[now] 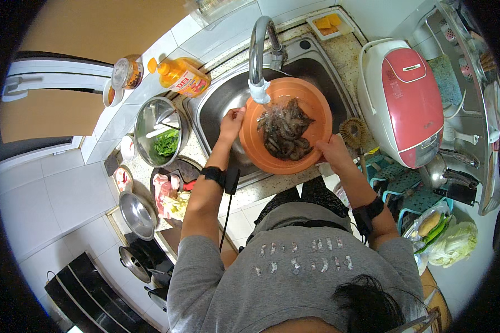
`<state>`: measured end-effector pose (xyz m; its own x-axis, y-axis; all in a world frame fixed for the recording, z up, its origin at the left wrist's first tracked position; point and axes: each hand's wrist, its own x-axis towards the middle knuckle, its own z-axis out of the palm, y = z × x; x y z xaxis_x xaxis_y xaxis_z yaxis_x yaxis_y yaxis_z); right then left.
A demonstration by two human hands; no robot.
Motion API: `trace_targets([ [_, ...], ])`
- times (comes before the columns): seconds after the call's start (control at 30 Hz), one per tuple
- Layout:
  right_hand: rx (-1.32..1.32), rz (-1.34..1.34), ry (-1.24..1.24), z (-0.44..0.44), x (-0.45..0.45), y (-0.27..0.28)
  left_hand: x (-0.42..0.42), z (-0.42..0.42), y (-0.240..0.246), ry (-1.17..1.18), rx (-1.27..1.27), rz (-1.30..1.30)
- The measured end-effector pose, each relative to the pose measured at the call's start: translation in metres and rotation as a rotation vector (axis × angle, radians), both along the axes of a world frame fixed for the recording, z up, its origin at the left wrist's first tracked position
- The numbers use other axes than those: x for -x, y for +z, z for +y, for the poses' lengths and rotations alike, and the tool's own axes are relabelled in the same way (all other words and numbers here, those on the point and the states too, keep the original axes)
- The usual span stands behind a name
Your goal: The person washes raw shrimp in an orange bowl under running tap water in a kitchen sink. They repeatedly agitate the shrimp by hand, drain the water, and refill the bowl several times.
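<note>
An orange plastic basin [254,152] is over the stainless-steel sink [216,120], tilted or level I cannot tell. Inside it a heap of raw grey shrimp [287,129] lies in water. Above the basin arches a chrome faucet [256,45], its spout wrapped in a white covering [259,90]; water splashes below it onto the shrimp. My left hand [232,124] holds the basin's left rim with the fingertips. On the lower right of the rim, my right hand [334,153] grips with the thumb on top.
Left of the sink stand a dish-soap bottle [185,79], a steel bowl with chopped greens [166,141] and a cutting board with raw meat [164,193]. To the right are a round scrub brush [353,131] and a pink-and-white rice cooker [412,95]. A dish of yellow pieces [329,24] sits behind.
</note>
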<state>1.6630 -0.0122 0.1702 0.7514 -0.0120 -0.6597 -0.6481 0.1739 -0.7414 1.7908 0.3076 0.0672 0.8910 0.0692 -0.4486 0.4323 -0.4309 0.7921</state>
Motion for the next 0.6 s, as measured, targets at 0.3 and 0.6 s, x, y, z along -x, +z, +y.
trace_targets([
  [0.3, -0.068, 0.05, 0.041, -0.004, -0.006, -0.004, 0.034, 0.007, 0.056, -0.043, 0.457, 0.512],
  [0.6, 0.003, 0.034, 0.178, 0.01, -0.039, -0.043, 0.083, 0.041, 0.056, 0.303, 0.528, 0.066],
])
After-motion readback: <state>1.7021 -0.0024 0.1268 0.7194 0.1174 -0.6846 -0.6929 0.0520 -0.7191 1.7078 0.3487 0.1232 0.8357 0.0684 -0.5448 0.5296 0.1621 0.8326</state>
